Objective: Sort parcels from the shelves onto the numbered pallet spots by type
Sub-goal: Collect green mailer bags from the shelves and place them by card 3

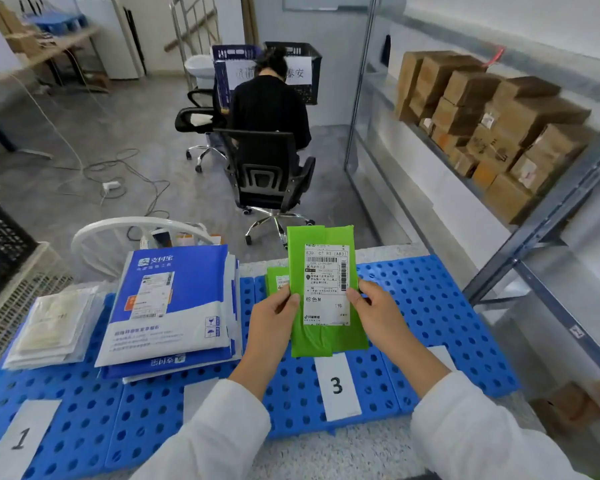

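Note:
I hold a green parcel (321,244) with a white shipping label upright above the blue pallet (430,306). My left hand (274,317) pinches its left edge and my right hand (378,313) pinches its right edge. Behind it a second green parcel (276,282) lies flat on the pallet, above the paper marked 3 (338,386). A stack of blue and white mailers (174,306) lies further left, with a pile of clear flat bags (52,327) beside it. A paper marked 1 (21,438) sits at the pallet's near left.
A metal shelf (541,216) on the right carries several brown cardboard boxes (482,123). A person sits on a black office chair (267,174) beyond the pallet. Cables (118,171) trail on the floor. A black crate (0,244) stands at the left.

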`<state>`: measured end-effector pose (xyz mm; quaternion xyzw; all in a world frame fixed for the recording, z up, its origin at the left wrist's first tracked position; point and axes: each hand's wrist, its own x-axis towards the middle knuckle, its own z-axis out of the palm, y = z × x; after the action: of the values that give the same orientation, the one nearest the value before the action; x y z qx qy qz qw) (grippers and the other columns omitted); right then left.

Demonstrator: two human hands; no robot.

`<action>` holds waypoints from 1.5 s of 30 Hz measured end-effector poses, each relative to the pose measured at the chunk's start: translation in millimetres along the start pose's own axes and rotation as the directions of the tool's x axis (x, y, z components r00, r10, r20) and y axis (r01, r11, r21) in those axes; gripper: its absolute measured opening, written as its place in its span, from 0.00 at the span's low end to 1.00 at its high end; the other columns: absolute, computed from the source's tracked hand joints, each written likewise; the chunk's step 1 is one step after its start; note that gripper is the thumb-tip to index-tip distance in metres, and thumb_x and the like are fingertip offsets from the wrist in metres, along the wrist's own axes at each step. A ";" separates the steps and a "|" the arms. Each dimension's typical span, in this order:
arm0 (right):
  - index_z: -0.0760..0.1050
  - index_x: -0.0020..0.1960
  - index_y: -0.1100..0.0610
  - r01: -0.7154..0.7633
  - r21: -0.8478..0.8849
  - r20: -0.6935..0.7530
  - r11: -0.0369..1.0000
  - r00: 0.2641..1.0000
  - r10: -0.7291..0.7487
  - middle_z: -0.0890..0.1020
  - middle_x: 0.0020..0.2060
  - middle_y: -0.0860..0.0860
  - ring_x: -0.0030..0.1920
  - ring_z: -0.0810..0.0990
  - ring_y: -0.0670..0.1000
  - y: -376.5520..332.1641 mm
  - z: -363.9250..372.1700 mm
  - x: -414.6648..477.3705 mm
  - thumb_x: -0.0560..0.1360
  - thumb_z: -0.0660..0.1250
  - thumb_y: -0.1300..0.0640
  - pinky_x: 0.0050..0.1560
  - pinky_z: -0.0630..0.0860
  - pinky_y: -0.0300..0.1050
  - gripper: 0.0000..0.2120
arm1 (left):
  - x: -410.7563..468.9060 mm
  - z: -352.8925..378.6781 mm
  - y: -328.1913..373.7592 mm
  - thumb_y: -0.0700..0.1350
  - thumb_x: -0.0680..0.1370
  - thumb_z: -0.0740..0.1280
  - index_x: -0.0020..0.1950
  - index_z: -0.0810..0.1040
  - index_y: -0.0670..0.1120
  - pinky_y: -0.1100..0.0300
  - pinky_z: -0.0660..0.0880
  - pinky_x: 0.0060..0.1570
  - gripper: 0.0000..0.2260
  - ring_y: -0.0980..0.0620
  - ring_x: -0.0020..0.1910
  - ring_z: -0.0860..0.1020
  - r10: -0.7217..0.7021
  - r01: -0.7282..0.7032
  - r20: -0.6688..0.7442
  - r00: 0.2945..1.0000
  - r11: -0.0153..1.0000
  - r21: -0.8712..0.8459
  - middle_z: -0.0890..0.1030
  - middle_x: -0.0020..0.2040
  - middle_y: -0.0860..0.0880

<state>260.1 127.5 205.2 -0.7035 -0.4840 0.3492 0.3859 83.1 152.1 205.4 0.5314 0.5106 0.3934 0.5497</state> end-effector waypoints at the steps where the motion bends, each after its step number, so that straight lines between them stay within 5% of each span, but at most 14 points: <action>1: 0.73 0.67 0.52 -0.002 -0.003 0.003 1.000 1.000 0.002 0.77 0.57 0.48 0.58 0.74 0.47 3.4 -2.0 9.8 0.82 0.58 0.55 0.56 0.70 0.40 0.15 | 8.0 4.7 -1.3 0.43 0.81 0.63 0.41 0.79 0.54 0.71 0.66 0.28 0.12 0.61 0.26 0.67 -0.009 0.009 -0.001 1.000 1.000 0.010 0.77 0.31 0.55; 5: 0.74 0.65 0.51 -0.048 0.001 0.032 0.999 0.998 0.047 0.76 0.53 0.48 0.54 0.74 0.47 21.4 -7.7 48.2 0.82 0.58 0.55 0.51 0.69 0.40 0.14 | 37.6 27.5 -8.8 0.42 0.81 0.63 0.38 0.78 0.57 0.72 0.66 0.32 0.14 0.60 0.31 0.69 -0.079 0.080 -0.044 0.996 0.997 0.022 0.77 0.30 0.62; 8: 0.75 0.63 0.50 -0.093 -0.013 0.058 0.996 0.994 0.093 0.77 0.55 0.49 0.53 0.75 0.48 34.5 -9.2 81.3 0.82 0.59 0.55 0.51 0.71 0.42 0.13 | 64.5 44.1 -15.4 0.42 0.81 0.63 0.37 0.76 0.58 0.68 0.66 0.35 0.15 0.53 0.38 0.71 -0.123 0.126 -0.082 0.989 0.992 0.031 0.79 0.38 0.53; 14: 0.74 0.66 0.52 -0.208 0.035 0.133 0.978 0.970 0.201 0.77 0.61 0.49 0.59 0.75 0.49 62.3 -4.3 135.8 0.82 0.58 0.56 0.60 0.73 0.46 0.14 | 113.8 69.4 -34.4 0.39 0.80 0.62 0.30 0.66 0.49 0.69 0.57 0.24 0.19 0.57 0.26 0.59 -0.192 0.209 -0.141 0.971 0.971 0.120 0.65 0.20 0.58; 17: 0.74 0.66 0.56 -0.259 0.023 0.153 0.966 0.956 0.252 0.77 0.58 0.48 0.53 0.74 0.47 77.9 -1.1 154.3 0.82 0.57 0.59 0.48 0.71 0.37 0.14 | 133.0 77.4 -52.8 0.40 0.80 0.62 0.33 0.70 0.43 0.69 0.57 0.23 0.15 0.58 0.23 0.59 -0.243 0.263 -0.142 0.960 0.952 0.153 0.66 0.22 0.58; 19: 0.73 0.65 0.59 -0.305 0.008 0.166 0.952 0.940 0.300 0.78 0.54 0.49 0.48 0.74 0.47 91.7 1.6 165.3 0.82 0.57 0.60 0.36 0.68 0.32 0.14 | 143.2 83.0 -68.7 0.40 0.80 0.62 0.33 0.71 0.48 0.66 0.57 0.24 0.15 0.59 0.22 0.58 -0.290 0.311 -0.135 0.947 0.933 0.180 0.68 0.27 0.53; 23: 0.72 0.67 0.59 -0.361 -0.011 0.190 0.933 0.915 0.356 0.78 0.58 0.53 0.49 0.75 0.48 115.1 8.9 183.1 0.82 0.56 0.60 0.35 0.67 0.31 0.15 | 160.3 90.1 -93.0 0.41 0.80 0.63 0.31 0.64 0.49 0.65 0.59 0.27 0.18 0.55 0.27 0.62 -0.297 0.327 -0.148 0.943 0.908 0.263 0.65 0.28 0.53; 26: 0.72 0.67 0.59 -0.395 -0.022 0.202 0.919 0.898 0.391 0.79 0.59 0.53 0.50 0.77 0.50 129.1 15.5 194.6 0.82 0.56 0.60 0.37 0.70 0.35 0.15 | 173.3 87.6 -102.4 0.42 0.80 0.63 0.49 0.80 0.51 0.66 0.69 0.36 0.07 0.54 0.37 0.73 -0.284 0.333 -0.182 0.941 0.874 0.355 0.80 0.42 0.50; 28: 0.71 0.69 0.59 -0.411 -0.040 0.209 0.911 0.888 0.410 0.78 0.61 0.54 0.53 0.78 0.52 138.5 21.0 201.8 0.82 0.56 0.59 0.43 0.73 0.40 0.16 | 179.4 80.7 -113.5 0.40 0.80 0.63 0.65 0.77 0.44 0.67 0.70 0.48 0.14 0.53 0.49 0.77 -0.266 0.340 -0.223 0.938 0.833 0.437 0.81 0.58 0.46; 31: 0.74 0.65 0.58 -0.424 -0.073 0.191 0.903 0.883 0.429 0.80 0.53 0.53 0.43 0.77 0.49 148.9 30.5 209.2 0.82 0.54 0.60 0.37 0.72 0.41 0.15 | 182.1 70.6 -132.1 0.40 0.80 0.64 0.69 0.73 0.42 0.63 0.68 0.60 0.17 0.48 0.63 0.74 -0.267 0.315 -0.170 0.949 0.743 0.590 0.73 0.67 0.44; 35: 0.76 0.61 0.57 -0.423 -0.129 0.163 0.897 0.883 0.440 0.78 0.47 0.53 0.34 0.71 0.46 162.0 43.8 212.8 0.81 0.53 0.63 0.30 0.66 0.37 0.15 | 179.3 68.9 -150.1 0.39 0.79 0.65 0.72 0.69 0.43 0.61 0.68 0.66 0.21 0.49 0.65 0.69 -0.227 0.212 -0.082 0.970 0.637 0.742 0.68 0.67 0.47; 40: 0.74 0.61 0.61 -0.402 -0.212 0.166 0.891 0.883 0.438 0.78 0.55 0.58 0.44 0.74 0.52 168.9 55.1 209.7 0.81 0.53 0.60 0.36 0.70 0.41 0.14 | 176.2 71.9 -157.1 0.42 0.80 0.64 0.74 0.65 0.44 0.61 0.66 0.66 0.23 0.51 0.66 0.64 -0.175 0.164 -0.074 0.982 0.586 0.793 0.66 0.67 0.49; 45: 0.71 0.63 0.61 -0.319 -0.413 0.198 0.853 0.883 0.426 0.70 0.62 0.58 0.65 0.67 0.59 164.7 46.7 207.0 0.81 0.57 0.55 0.58 0.69 0.51 0.15 | 175.2 72.2 -155.0 0.42 0.80 0.63 0.74 0.66 0.43 0.60 0.66 0.66 0.22 0.50 0.66 0.65 -0.180 0.152 -0.056 0.982 0.583 0.798 0.66 0.67 0.48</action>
<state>347.0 295.4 14.3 -0.7869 -0.4438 0.4174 0.0982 166.4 290.3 21.2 0.6768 0.6710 0.0621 0.2964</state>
